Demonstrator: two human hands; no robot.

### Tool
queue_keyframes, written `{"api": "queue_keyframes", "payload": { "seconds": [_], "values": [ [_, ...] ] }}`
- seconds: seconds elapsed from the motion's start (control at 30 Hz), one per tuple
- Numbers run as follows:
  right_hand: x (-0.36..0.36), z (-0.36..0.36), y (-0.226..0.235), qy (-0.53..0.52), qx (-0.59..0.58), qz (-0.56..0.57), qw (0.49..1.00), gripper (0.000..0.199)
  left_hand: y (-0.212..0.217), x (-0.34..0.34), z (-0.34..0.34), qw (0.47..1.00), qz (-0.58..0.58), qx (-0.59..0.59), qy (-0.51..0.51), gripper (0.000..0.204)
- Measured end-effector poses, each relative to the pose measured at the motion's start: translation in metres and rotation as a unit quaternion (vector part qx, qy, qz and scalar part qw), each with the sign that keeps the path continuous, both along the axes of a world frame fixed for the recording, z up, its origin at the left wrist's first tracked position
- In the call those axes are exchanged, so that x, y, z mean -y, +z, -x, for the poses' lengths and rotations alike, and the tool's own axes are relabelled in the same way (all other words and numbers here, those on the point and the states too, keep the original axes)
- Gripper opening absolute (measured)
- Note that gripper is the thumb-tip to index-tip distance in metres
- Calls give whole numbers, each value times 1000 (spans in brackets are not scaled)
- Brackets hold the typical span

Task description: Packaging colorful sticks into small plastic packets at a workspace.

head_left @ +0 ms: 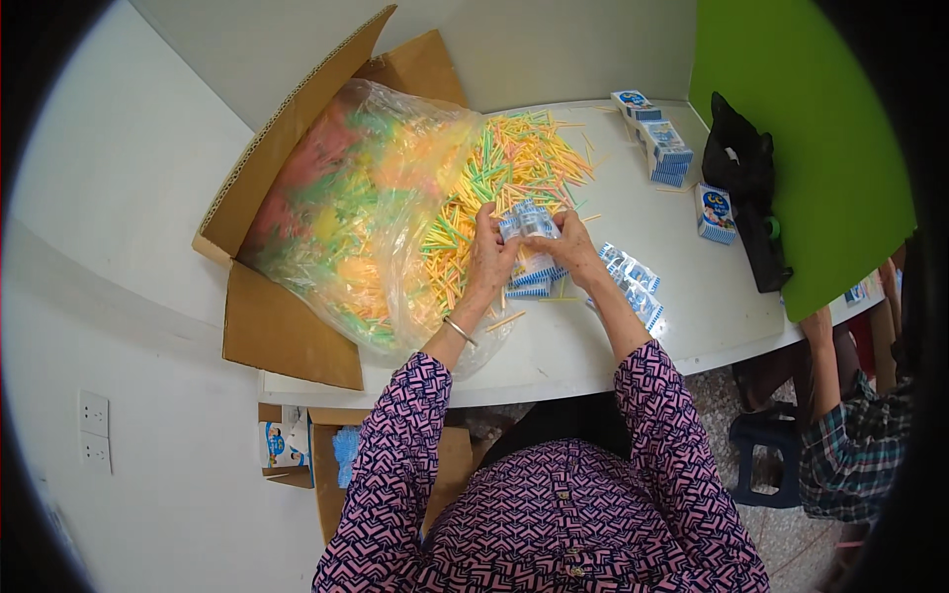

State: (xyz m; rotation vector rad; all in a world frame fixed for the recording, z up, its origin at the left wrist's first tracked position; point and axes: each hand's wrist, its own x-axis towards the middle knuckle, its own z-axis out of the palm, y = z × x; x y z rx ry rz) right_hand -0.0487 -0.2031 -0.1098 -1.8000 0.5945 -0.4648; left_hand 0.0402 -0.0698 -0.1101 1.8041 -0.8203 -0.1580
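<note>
My left hand [488, 259] and my right hand [575, 251] meet over the table. Between them they grip a small blue-and-white packet [528, 219] by its two sides, thumbs on its near part. More packets of the same kind lie right under it, partly hidden by my hands. Just to the left and beyond is a heap of thin sticks [529, 158], in yellow, green and pink. The sticks spill from a large clear plastic bag [381, 198]. To the right of my right wrist lie several blue-and-white packets [633, 282], flat and overlapping.
A cardboard box [292, 321] on its side holds the bag. Small blue-and-white boxes [666, 150] stand stacked at the far right, with a single box [715, 212] nearer. A black bag [739, 163] rests against the green partition [830, 128]. Beyond it sits another person [840, 445].
</note>
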Motion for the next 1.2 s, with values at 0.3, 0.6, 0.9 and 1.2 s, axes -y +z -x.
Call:
{"api": "queue_keyframes", "payload": {
  "seconds": [0.3,0.6,0.9,1.2],
  "values": [
    [-8,26,2,59,177,-248,951,49,2,2,3,949,120,-279,-86,67],
    [-7,38,-7,78,279,-271,918,41,-1,-1,28,991,55,109,-57,56],
    [-25,68,50,140,300,-329,884,61,58,-17,72,974,157,-42,-159,78],
    [-58,115,-10,172,159,-116,965,74,-17,-79,112,989,39,-13,-142,86]
  ]
}}
